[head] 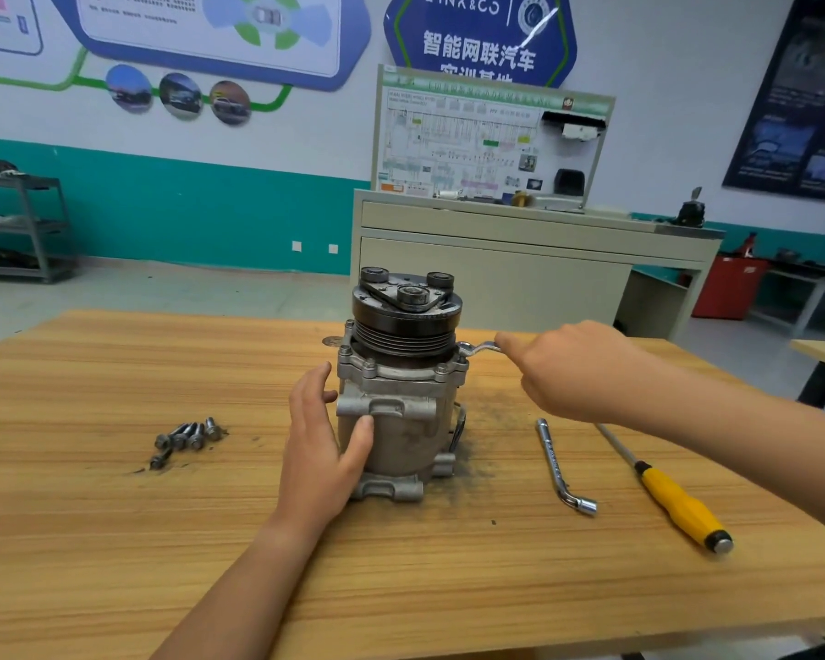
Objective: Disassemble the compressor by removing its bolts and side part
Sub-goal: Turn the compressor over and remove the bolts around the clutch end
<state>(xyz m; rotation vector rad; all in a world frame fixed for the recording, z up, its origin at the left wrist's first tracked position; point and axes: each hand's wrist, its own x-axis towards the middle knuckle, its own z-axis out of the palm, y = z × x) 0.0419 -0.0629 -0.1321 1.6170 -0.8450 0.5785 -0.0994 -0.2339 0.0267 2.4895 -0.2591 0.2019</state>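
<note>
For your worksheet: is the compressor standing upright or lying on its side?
Upright: the compressor stands on end on the table, pulley on top.

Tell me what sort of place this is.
Probably an automotive training workshop: a wiring-diagram teaching board stands behind, a car-themed wall sign hangs above it, and a compressor sits on a wooden workbench beside a screwdriver.

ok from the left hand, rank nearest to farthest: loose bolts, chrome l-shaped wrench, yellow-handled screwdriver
1. Pile of grey loose bolts, to the left.
2. Chrome L-shaped socket wrench, right of the grey metal compressor.
3. Yellow-handled screwdriver, farthest right.
</note>
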